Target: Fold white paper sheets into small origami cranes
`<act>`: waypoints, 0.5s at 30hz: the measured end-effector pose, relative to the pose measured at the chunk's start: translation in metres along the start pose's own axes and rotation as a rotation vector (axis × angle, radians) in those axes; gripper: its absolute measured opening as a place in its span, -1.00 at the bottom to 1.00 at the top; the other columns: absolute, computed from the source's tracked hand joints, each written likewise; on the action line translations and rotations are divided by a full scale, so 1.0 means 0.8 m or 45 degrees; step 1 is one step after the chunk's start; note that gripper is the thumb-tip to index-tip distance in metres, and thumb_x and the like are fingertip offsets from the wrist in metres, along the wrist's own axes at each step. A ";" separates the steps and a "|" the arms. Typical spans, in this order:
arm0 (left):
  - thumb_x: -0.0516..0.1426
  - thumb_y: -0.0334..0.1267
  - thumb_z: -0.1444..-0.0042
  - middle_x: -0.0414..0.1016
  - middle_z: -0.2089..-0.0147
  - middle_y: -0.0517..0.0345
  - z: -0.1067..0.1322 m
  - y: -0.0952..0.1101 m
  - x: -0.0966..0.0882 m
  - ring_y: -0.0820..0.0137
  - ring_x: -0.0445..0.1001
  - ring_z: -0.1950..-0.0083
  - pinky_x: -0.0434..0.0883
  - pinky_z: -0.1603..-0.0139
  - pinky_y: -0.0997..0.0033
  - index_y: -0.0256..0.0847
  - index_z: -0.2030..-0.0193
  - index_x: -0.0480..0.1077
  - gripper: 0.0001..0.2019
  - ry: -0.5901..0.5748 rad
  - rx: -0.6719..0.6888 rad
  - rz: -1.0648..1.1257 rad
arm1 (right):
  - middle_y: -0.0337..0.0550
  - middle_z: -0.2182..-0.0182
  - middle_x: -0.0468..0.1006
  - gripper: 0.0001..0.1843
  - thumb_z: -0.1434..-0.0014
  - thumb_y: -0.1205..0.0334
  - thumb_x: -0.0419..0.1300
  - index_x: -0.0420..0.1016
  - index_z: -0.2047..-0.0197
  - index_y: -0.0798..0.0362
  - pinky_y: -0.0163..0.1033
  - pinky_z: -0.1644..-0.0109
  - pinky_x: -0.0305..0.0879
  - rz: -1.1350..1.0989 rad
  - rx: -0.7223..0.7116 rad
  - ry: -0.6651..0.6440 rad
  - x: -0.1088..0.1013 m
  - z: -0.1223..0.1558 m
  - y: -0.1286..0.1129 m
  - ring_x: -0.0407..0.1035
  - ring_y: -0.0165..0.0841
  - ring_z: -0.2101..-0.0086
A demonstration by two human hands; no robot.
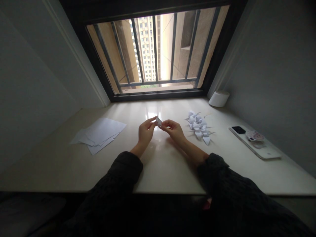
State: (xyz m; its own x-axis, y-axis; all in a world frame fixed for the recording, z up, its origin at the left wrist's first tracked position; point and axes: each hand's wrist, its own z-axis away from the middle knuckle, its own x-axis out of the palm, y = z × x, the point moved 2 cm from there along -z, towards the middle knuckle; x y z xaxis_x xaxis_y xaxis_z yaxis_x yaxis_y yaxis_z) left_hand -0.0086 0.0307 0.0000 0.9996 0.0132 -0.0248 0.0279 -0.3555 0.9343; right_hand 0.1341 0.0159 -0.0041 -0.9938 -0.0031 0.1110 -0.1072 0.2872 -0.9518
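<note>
The fingers of the left hand and the fingers of the right hand come together in a tight pinch above the desk, closing from either side on a small folded paper piece. The piece sits between the two sets of fingertips, held up off the surface, and it is too small to make out its folds. Both palms turn inward and the wrists angle toward each other, with the forearms running back to dark knit sleeves at the near edge of the glossy cream desk.

To the right of the hands lies a heap of folded white origami pieces, their points sticking out in several directions, just beyond the right hand's reach of the fingertips. Further right, near the wall, a phone in a pale case lies flat, with a black camera block and a round cartoon grip on its back. A white cylinder stands in the far right corner. To the left, a loose stack of white paper sheets lies slightly fanned. Beyond the desk is a barred window.
</note>
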 end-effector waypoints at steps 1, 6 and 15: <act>0.24 -0.12 0.01 0.60 0.26 0.06 0.001 0.000 0.000 0.29 0.54 0.22 0.41 0.12 0.30 -0.16 0.03 0.49 -0.62 0.003 -0.001 -0.024 | -0.22 0.44 0.54 -0.67 0.19 -0.04 0.39 0.53 0.43 0.01 -0.24 0.32 0.33 0.030 -0.014 -0.005 0.000 0.000 -0.001 0.40 -0.36 0.41; 0.22 -0.10 -0.02 0.60 0.28 0.06 0.006 0.009 0.000 0.28 0.55 0.22 0.42 0.15 0.31 -0.11 0.03 0.50 -0.64 0.019 0.039 -0.206 | -0.19 0.41 0.51 -0.73 0.16 0.00 0.39 0.56 0.46 0.00 -0.24 0.32 0.31 0.151 -0.126 0.013 -0.001 0.001 -0.001 0.38 -0.36 0.39; 0.19 -0.17 -0.06 0.61 0.25 0.10 0.007 0.012 0.003 0.36 0.55 0.24 0.46 0.13 0.35 -0.13 0.05 0.50 -0.70 -0.015 0.089 -0.264 | -0.21 0.42 0.44 -0.77 0.18 0.02 0.40 0.57 0.53 -0.01 -0.27 0.35 0.26 0.057 -0.057 -0.039 -0.004 -0.001 0.001 0.34 -0.37 0.37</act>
State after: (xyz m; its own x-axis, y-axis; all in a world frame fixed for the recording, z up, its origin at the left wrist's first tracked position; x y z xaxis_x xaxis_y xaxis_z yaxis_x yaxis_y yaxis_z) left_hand -0.0056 0.0224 0.0073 0.9724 0.0821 -0.2183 0.2325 -0.4105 0.8817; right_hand 0.1374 0.0167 -0.0054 -0.9981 -0.0183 0.0591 -0.0618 0.3302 -0.9419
